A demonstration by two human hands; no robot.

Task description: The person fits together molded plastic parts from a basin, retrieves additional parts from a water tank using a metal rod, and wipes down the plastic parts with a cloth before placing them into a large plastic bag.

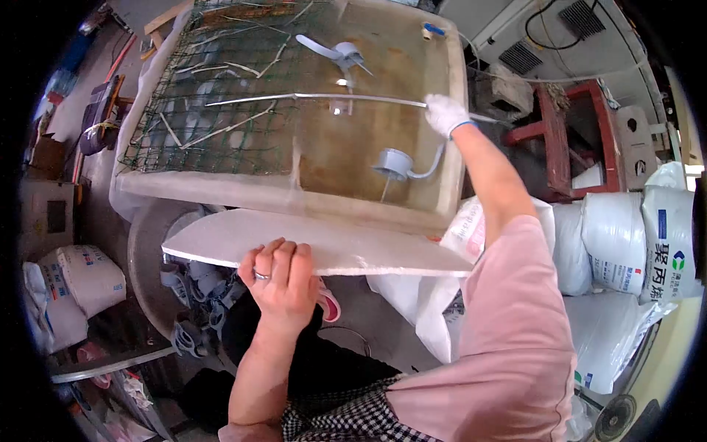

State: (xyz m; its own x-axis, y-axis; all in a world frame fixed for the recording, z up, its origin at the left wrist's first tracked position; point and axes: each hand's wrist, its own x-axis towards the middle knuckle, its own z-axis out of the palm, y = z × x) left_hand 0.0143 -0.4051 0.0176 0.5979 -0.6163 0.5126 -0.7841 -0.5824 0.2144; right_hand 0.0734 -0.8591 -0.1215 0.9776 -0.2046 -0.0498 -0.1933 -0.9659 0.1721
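My left hand (280,283), bare with a ring on one finger, is closed over the near edge of a flat white board (361,247). The board lies along the front of a water-filled tank (453,74). In a white glove, my right hand (445,116) grips a long thin metal rod (353,98) near the tank's right rim. The rod reaches left across the water to the green mesh (221,96). Two grey plastic cup-like pieces with curved handles are in the water: one piece (346,53) beyond the rod, the other piece (394,163) on the near side.
Below the board at left, a round tub (143,258) holds several grey plastic pieces (206,287). White sacks (615,239) are stacked at right, near a red frame (556,140). More sacks (88,276) lie at left. A blue-handled valve (433,29) sits at the tank's far corner.
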